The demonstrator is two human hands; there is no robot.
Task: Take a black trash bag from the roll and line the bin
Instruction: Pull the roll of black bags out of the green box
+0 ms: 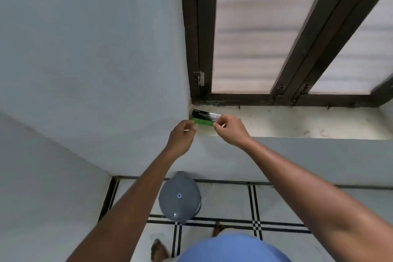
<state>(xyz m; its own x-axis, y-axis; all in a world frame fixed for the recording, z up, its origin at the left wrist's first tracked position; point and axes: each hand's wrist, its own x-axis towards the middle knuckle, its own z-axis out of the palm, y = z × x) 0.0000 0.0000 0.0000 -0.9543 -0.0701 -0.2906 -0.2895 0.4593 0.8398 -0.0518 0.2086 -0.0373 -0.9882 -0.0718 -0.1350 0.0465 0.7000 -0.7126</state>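
A narrow black-and-green box (204,117) of trash bags lies at the left end of the window sill (297,122), in the corner by the wall. My right hand (230,128) pinches the box's right end. My left hand (183,134) has its fingers curled at the box's left end and seems to pinch it. No black bag shows outside the box. The grey round bin (179,197) stands on the floor below, against the wall, with its lid down.
A dark-framed window (276,38) with frosted panes rises above the sill. Grey walls close in on the left. The tiled floor (229,204) has black line patterns. My bare feet and blue clothing show at the bottom edge.
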